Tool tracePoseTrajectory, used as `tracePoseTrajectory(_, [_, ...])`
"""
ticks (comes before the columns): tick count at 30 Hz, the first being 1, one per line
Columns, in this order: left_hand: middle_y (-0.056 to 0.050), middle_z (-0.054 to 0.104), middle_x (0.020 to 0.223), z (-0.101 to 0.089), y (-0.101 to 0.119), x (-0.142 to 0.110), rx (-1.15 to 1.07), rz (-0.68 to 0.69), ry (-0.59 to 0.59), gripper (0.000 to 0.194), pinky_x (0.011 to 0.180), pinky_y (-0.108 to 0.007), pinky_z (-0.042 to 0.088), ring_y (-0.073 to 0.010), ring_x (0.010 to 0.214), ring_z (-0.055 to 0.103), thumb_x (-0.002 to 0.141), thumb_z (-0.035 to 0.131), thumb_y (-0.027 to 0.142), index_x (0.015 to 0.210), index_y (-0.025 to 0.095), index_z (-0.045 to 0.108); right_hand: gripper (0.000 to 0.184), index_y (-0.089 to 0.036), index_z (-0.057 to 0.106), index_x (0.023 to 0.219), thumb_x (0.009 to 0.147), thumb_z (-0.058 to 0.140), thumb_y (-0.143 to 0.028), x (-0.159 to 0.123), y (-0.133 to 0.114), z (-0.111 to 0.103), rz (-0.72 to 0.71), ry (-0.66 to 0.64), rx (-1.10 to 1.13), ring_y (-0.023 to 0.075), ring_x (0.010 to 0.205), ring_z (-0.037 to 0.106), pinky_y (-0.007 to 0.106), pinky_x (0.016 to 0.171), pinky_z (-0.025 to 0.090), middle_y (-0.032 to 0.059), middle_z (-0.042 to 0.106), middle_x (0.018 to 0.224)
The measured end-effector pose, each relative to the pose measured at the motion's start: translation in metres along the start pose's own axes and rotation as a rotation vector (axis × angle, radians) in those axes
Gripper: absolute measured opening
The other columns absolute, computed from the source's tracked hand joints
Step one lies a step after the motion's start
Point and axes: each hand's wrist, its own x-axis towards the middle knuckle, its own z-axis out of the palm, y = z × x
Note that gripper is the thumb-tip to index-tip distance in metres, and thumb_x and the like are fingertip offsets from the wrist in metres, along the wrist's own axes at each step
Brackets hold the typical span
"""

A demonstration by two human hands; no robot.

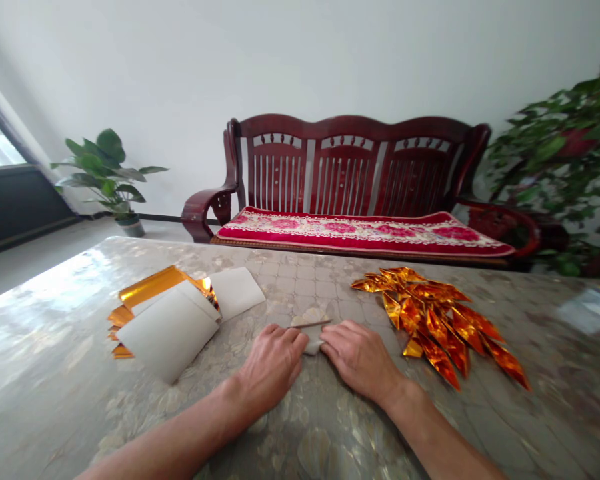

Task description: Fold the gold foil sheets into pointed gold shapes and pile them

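White, a small folded paper piece [307, 338] lies on the grey mottled tabletop [130, 413] between the left hand [273, 360] and the right hand [360, 357]. Both hands rest palm down with fingers closed together, not spread wide, their fingertips meeting the paper from either side, apparently to pin it flat. A thin pale stick [310, 324] lies across its top edge; whether the left fingers pinch it, I cannot tell. To the left, a stack of gold-foil sheets with white paper backs [165, 320] lies apart from a heap of pointed, folded gold-foil pieces [430, 323] on the right, which keeps flat and folded pieces separate within reach.
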Motion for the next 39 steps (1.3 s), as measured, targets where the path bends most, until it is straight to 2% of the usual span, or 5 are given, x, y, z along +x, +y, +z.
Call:
tracePoseTrajectory(5, [-0.003, 0.069, 0.095, 0.003, -0.002, -0.001, -0.038, -0.024, 0.038, 0.014, 0.101, -0.044, 0.042, -0.023, 0.093, 0.067, 0.087, 0.057, 0.016, 0.1, 0.021, 0.058, 0.017, -0.022, 0.068, 0.106, 0.091, 0.061, -0.028, -0.001, 0.002, -0.005, 0.018, -0.011, 0.049, 0.0235, 0.099, 0.061, 0.037, 0.087, 0.046, 0.0048, 0.072, 0.107])
tracePoseTrajectory(10, [-0.002, 0.071, 0.09, 0.008, 0.0, 0.001, -0.023, -0.042, 0.065, 0.026, 0.105, -0.048, 0.04, -0.0208, 0.088, 0.069, 0.101, 0.04, 0.022, 0.087, 0.021, 0.063, 0.042, -0.024, 0.061, 0.121, 0.08, 0.071, -0.027, -0.006, 0.007, -0.015, 0.044, -0.04, 0.169, 0.0231, 0.103, 0.058, 0.038, 0.094, 0.042, 0.0039, 0.069, 0.111])
tracePoseTrajectory(14, [-0.003, 0.073, 0.093, 0.008, -0.005, 0.0, -0.095, -0.049, 0.082, 0.028, 0.103, -0.044, 0.042, -0.0197, 0.091, 0.069, 0.101, 0.041, 0.025, 0.091, 0.022, 0.067, 0.018, -0.024, 0.065, 0.106, 0.097, 0.051, -0.03, -0.006, 0.012, -0.01, 0.154, -0.008, 0.22, 0.0191, 0.095, 0.061, 0.032, 0.087, 0.044, 0.0037, 0.068, 0.1])
tracePoseTrajectory(21, [0.0, 0.075, 0.087, 0.007, -0.016, 0.0, -0.216, -0.145, 0.132, 0.029, 0.109, -0.045, 0.033, -0.018, 0.087, 0.069, 0.101, 0.045, 0.03, 0.089, 0.024, 0.071, 0.028, -0.023, 0.069, 0.091, 0.1, 0.044, -0.031, 0.001, 0.009, 0.002, 0.268, 0.052, 0.167, 0.0179, 0.086, 0.062, 0.028, 0.078, 0.043, 0.003, 0.066, 0.085])
tracePoseTrajectory(39, [0.0, 0.073, 0.079, 0.014, -0.025, 0.008, -0.209, -0.291, 0.202, 0.026, 0.08, -0.033, 0.039, -0.0193, 0.08, 0.064, 0.092, 0.061, 0.042, 0.076, 0.023, 0.068, 0.016, -0.023, 0.062, 0.076, 0.086, 0.054, -0.014, 0.011, -0.001, 0.013, 0.355, 0.157, 0.175, 0.0184, 0.078, 0.06, 0.027, 0.07, 0.04, 0.0006, 0.067, 0.077])
